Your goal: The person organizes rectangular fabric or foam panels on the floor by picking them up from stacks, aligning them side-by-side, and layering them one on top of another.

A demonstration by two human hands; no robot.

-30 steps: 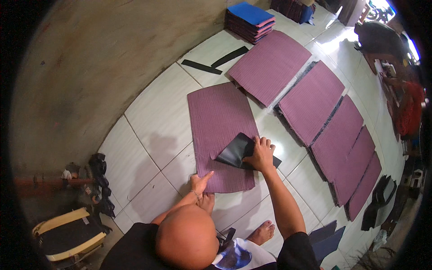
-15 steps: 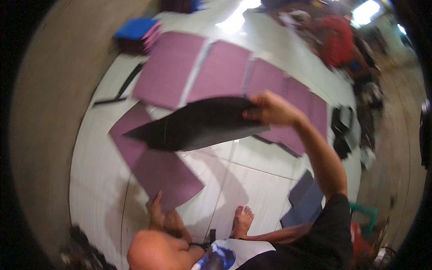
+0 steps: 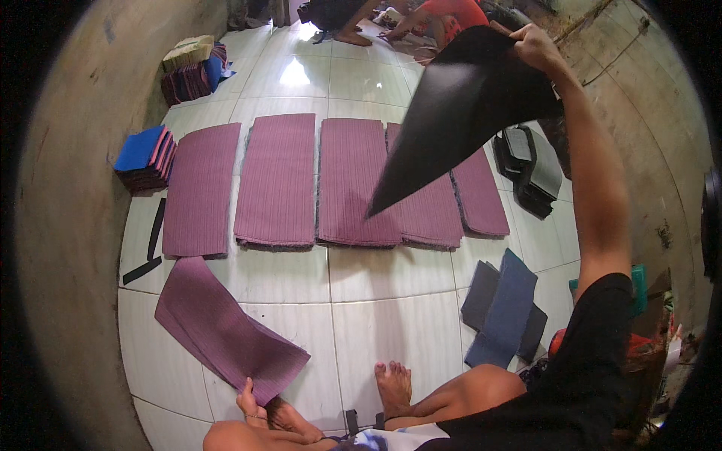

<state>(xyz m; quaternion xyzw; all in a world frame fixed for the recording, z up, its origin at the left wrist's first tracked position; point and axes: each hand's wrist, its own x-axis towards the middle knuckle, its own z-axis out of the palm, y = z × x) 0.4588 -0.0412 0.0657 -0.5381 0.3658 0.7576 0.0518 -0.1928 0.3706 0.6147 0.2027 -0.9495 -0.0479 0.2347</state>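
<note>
My right hand (image 3: 535,46) is raised high at the upper right, gripping the top edge of a black sheet (image 3: 459,105) that hangs down to a point over the mats. My left hand (image 3: 250,400) is low at the bottom left, pinching the near corner of a maroon mat (image 3: 218,327) that lies flat and slanted on the white tiles. My bare foot (image 3: 392,385) rests on the tiles beside it.
Several maroon mats (image 3: 277,180) lie side by side in a row across the floor. Stacked blue and maroon pieces (image 3: 144,156) sit by the left wall, black strips (image 3: 154,240) below them. Dark blue pieces (image 3: 505,308) lie at right. A person in red (image 3: 451,16) crouches at the far end.
My right hand has lifted the black sheet off the maroon mat and swung it up high to the right. The view has turned toward the row of mats. My left hand stays on the mat's corner.
</note>
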